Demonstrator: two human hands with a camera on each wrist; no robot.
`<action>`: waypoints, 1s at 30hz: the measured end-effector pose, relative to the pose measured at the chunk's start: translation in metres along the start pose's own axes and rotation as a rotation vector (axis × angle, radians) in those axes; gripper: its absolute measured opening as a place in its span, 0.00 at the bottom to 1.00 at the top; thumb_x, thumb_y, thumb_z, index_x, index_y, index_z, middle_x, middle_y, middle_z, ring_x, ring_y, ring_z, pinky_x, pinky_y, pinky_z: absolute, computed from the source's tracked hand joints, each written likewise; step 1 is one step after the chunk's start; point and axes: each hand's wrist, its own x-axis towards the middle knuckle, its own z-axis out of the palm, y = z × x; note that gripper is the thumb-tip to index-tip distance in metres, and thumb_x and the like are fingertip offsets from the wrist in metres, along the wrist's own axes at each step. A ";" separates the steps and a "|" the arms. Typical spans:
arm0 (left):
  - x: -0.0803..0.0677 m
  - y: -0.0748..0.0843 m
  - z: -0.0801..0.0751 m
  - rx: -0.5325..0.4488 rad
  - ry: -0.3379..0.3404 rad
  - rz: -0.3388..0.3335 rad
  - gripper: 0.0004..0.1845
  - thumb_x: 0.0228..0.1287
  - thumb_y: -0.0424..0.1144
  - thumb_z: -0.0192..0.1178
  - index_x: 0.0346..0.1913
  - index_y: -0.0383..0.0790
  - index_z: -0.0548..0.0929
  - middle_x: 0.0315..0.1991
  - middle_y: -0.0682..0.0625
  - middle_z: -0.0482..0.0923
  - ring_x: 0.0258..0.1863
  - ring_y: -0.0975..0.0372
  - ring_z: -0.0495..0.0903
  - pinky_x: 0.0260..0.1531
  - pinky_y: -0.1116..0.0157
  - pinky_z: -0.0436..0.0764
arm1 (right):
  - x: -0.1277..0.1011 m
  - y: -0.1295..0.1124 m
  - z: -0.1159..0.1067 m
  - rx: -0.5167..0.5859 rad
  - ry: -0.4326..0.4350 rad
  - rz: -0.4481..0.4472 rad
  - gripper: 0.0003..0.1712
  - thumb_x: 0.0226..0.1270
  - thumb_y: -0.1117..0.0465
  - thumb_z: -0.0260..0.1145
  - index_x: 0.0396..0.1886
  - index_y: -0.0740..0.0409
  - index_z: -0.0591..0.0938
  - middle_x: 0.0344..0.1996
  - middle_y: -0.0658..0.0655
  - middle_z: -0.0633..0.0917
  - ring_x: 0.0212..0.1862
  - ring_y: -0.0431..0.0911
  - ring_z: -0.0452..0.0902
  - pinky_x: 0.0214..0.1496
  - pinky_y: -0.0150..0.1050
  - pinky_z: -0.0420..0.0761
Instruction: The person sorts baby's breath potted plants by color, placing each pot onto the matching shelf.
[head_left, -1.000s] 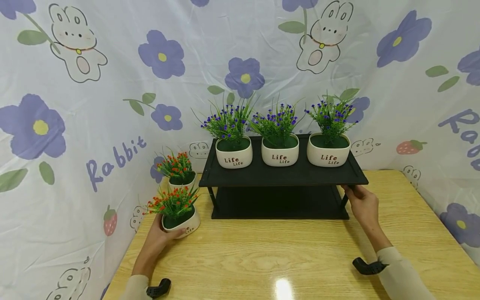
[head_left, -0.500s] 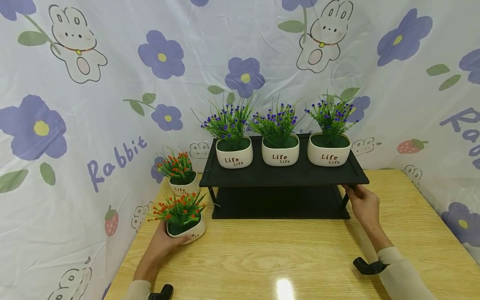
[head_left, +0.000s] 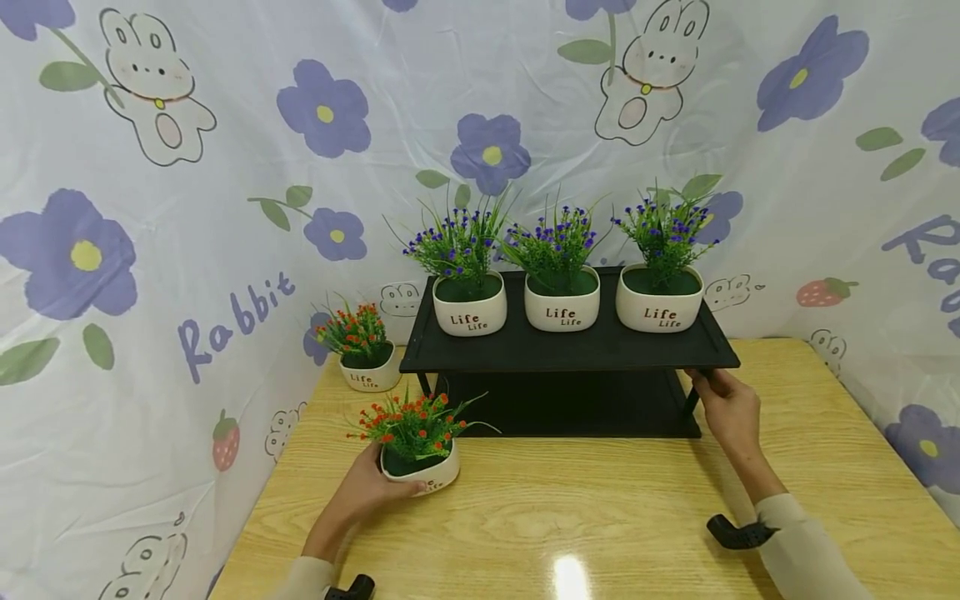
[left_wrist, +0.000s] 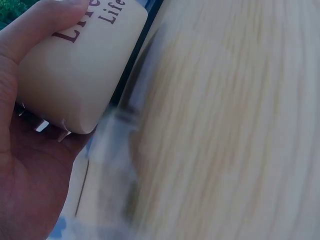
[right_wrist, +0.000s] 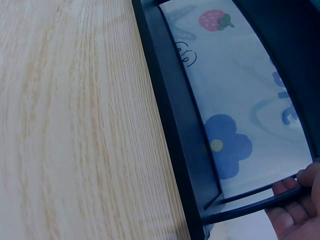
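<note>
"What's done?"
"Three purple-flower pots point(head_left: 562, 313) sit up on the black shelf point(head_left: 555, 354)."
"What's left?"
"Two orange-flower ones, I guess: back pot point(head_left: 371, 378) left of the shelf, front pot point(head_left: 441, 474) before it (left hand point(head_left: 375, 486) grips that). Right hand point(head_left: 731, 417) holds the shelf leg point(right_wrist: 255, 206)."

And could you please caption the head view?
Left hand holds a red-flowered planter; right hand grips a black shelf bearing three purple-flowered planters.

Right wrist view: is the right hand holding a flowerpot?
No, the right hand has its fingers curled round a leg of the black rack.
</note>
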 end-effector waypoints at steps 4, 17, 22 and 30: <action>0.006 0.013 0.017 0.015 -0.033 0.035 0.55 0.48 0.48 0.87 0.77 0.37 0.69 0.68 0.39 0.79 0.63 0.49 0.82 0.63 0.48 0.82 | 0.000 0.000 0.000 -0.012 0.002 0.011 0.18 0.83 0.58 0.63 0.63 0.62 0.87 0.51 0.55 0.92 0.43 0.11 0.74 0.48 0.12 0.73; 0.029 0.054 0.070 -0.067 -0.165 0.173 0.54 0.49 0.49 0.86 0.79 0.49 0.69 0.71 0.47 0.77 0.67 0.50 0.80 0.67 0.46 0.79 | -0.001 0.000 0.001 0.030 0.008 -0.010 0.19 0.83 0.61 0.63 0.65 0.63 0.85 0.54 0.67 0.89 0.44 0.12 0.75 0.49 0.12 0.75; 0.038 0.066 0.088 -0.093 -0.214 0.220 0.52 0.51 0.47 0.86 0.79 0.48 0.69 0.70 0.47 0.79 0.65 0.51 0.82 0.65 0.48 0.81 | 0.000 0.002 0.002 0.027 0.013 0.002 0.19 0.83 0.60 0.63 0.65 0.62 0.86 0.51 0.52 0.91 0.44 0.12 0.76 0.49 0.12 0.75; 0.053 0.085 0.114 -0.076 -0.248 0.240 0.55 0.51 0.49 0.85 0.81 0.48 0.66 0.70 0.46 0.78 0.64 0.52 0.83 0.63 0.49 0.83 | 0.000 0.001 0.001 0.009 0.004 0.018 0.20 0.84 0.57 0.62 0.66 0.62 0.85 0.53 0.56 0.91 0.44 0.11 0.75 0.49 0.12 0.74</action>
